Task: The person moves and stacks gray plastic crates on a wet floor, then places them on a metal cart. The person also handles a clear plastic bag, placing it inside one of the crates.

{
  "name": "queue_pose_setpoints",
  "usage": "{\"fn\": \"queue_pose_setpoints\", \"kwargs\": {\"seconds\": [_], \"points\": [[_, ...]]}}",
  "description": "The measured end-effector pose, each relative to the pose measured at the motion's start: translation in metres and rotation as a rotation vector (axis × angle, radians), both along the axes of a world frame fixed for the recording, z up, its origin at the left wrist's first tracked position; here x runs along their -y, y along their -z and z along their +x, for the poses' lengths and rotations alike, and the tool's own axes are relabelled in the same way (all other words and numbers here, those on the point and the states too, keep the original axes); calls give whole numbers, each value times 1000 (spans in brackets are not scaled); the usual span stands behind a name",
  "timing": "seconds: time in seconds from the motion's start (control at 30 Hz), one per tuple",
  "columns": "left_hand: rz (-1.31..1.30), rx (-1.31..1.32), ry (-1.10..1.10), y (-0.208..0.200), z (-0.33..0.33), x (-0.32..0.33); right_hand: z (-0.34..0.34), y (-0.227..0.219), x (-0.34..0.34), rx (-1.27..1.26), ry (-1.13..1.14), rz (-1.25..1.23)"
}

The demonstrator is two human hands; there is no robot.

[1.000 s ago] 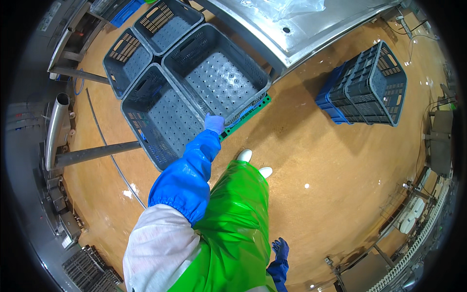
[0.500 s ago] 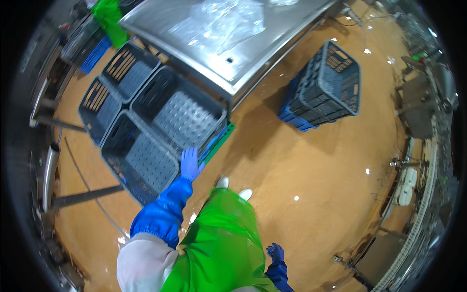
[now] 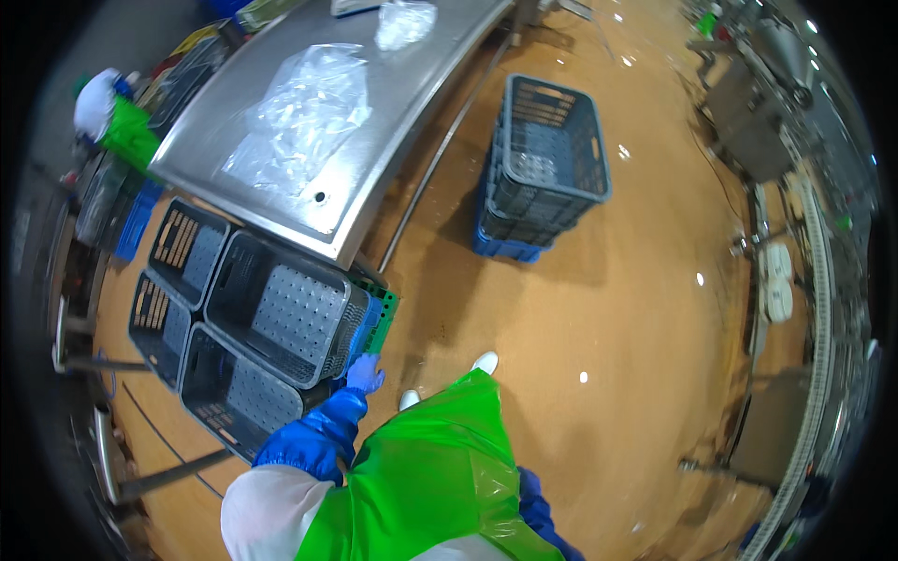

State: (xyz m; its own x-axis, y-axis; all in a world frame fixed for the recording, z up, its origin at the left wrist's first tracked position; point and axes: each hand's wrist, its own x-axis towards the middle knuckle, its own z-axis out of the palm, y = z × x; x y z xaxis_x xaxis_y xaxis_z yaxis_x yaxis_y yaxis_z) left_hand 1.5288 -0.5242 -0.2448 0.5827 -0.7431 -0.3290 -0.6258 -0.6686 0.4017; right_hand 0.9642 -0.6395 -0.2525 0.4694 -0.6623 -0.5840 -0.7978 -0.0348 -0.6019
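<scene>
My left hand (image 3: 364,373), in a blue glove and a blue sleeve, is beside the near right corner of a large dark grey crate (image 3: 281,309). Its fingers are loosely apart and nothing shows in them; whether it touches the crate I cannot tell. Under that crate stick out blue crate edges and a green perforated base (image 3: 383,318). A second grey crate (image 3: 248,397) stands nearer to me, left of my forearm. Of my right arm only the dark blue sleeve (image 3: 537,510) shows beside my green apron (image 3: 440,449); the hand is hidden.
A steel table (image 3: 281,206) with crumpled clear plastic film (image 3: 313,112) stands beyond the crates. Right of it is a stack of grey crates (image 3: 547,178) over blue ones. Conveyor machinery (image 3: 814,309) lines the right side. Another person (image 3: 122,122) is at the far left.
My left hand has come off the large crate's rim to beside its corner. The view has shifted and my feet have changed place. The right hand has gone out of sight.
</scene>
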Motion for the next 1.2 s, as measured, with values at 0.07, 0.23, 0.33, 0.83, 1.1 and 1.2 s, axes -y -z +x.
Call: {"fn": "queue_pose_setpoints", "kwargs": {"seconds": [0.07, 0.23, 0.33, 0.83, 1.1, 1.2], "points": [[-115, 90, -1, -14, 20, 41, 8, -3, 17, -87, -119, -91], [-425, 170, -188, -110, 62, 145, 2, 45, 92, 3, 1, 19], [-716, 350, -286, -181, 107, 190, 23, 57, 162, 54, 472, 356], [207, 274, -693, -187, 420, 232, 262, -77, 448, 78, 429, 272], [-262, 819, -773, -289, 472, 285, 420, -124, 491, 300, 172, 194], [-443, 994, -895, -373, 448, 306, 481, -140, 513, 417, 18, 181]]}}
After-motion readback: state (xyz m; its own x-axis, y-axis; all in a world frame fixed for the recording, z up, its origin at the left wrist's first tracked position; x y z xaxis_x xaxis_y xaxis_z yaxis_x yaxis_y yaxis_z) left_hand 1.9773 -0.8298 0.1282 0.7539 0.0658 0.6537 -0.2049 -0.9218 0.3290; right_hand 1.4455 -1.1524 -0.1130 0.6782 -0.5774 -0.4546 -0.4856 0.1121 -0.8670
